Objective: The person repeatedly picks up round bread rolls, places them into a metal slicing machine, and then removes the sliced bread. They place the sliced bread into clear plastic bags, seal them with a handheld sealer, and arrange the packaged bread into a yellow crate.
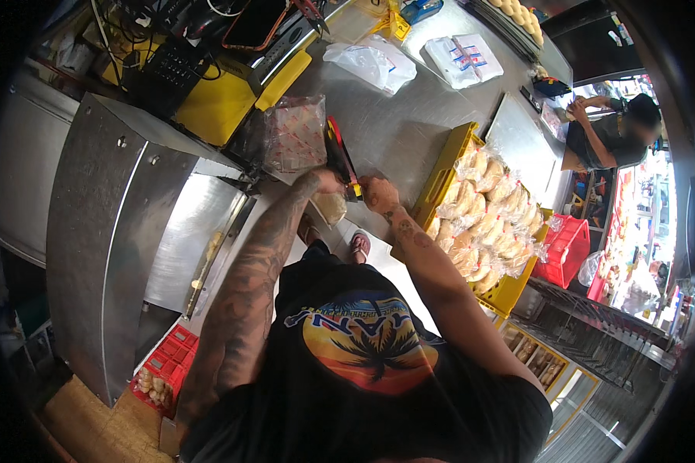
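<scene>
My left hand [327,180] grips the upper part of a clear plastic bag with pale bread [330,208] in it. The bag hangs below that hand, over the table's near edge. Beside it lies a bag-neck tape sealer [340,147], long and narrow, in red, yellow and black. My right hand [380,194] is curled at the sealer's near end; its fingertips are hidden, so I cannot tell whether anything is between them. A packet of clear printed bags [295,133] lies left of the sealer.
On the steel table [376,139], a yellow crate [440,173] of bagged bread rolls stands at right. Beyond are a white plastic bag [373,61] and a wrapped white stack [463,61]. A steel machine [110,231] stands left. Another person [608,133] works at far right.
</scene>
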### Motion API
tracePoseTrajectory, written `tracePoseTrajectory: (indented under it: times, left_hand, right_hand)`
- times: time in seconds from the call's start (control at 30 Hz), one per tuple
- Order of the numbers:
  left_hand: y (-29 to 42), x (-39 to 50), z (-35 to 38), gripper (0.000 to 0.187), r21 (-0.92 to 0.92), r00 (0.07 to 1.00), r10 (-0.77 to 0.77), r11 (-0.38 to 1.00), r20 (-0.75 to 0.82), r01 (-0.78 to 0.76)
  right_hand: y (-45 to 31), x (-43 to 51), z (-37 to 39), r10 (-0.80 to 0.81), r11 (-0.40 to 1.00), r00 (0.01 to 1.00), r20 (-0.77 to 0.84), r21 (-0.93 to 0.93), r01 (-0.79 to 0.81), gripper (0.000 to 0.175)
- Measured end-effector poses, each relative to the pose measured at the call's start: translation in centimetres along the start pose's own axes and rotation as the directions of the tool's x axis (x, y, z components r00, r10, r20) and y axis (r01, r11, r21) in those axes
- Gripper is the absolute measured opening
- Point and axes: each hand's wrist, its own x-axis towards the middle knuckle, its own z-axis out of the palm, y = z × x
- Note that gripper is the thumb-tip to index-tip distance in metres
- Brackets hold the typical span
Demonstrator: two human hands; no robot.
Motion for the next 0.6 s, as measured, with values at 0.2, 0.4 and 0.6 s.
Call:
tracePoseTrajectory:
  times: [0.2,0.4,0.6]
  left_hand:
    - [-3.3,-8.2,5.3,0.041,-0.385,0.924,-0.252,0.914,-0.287,0.13]
    - [6.9,-19.5,6.9,0.033,-0.623,0.943,-0.089,0.77,-0.321,-0.139]
    - [19.7,-18.9,10.7,0.026,0.049,0.427,0.209,0.933,-0.88,-0.356]
  right_hand:
    - [0.7,-4.9,-0.1,0.081,0.902,0.954,-0.289,0.429,0.053,0.035]
    - [-2.0,-11.5,-3.6,-0.37,0.432,0.926,0.08,0.897,0.095,0.036]
    - [-1.3,-14.9,-7.3,-0.27,-0.197,0.962,-0.052,0.98,-0.002,0.015]
